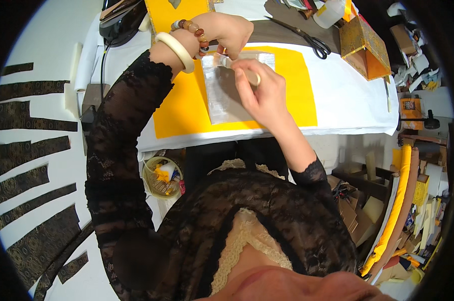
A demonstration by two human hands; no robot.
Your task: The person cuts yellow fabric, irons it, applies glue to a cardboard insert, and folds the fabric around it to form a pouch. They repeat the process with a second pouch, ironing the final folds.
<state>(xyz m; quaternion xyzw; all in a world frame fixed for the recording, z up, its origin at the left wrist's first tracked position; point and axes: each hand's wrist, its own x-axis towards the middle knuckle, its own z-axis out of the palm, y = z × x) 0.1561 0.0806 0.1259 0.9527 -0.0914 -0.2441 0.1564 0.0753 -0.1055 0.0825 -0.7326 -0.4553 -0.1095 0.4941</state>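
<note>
A silver-grey rectangular panel (219,103) lies on a bright yellow sheet (179,113) on the white-covered table. My right hand (263,91) is closed around a tool with a pale, rounded handle (256,79); its working end is hidden beneath my fingers, over the panel's upper part. Beyond it, my left hand (231,32) bends down at the panel's far edge with its fingers curled in. What those fingers pinch, if anything, is hidden. A bead bracelet (199,34) and a cream bangle (176,51) circle my left wrist.
Black scissors (307,39) lie at the back right, near a gold patterned open box (362,47) and a translucent bottle (330,14). A black device (121,25) stands back left. Dark patterned strips (31,90) cover the left surface. Below the table edge hangs a bin (151,175).
</note>
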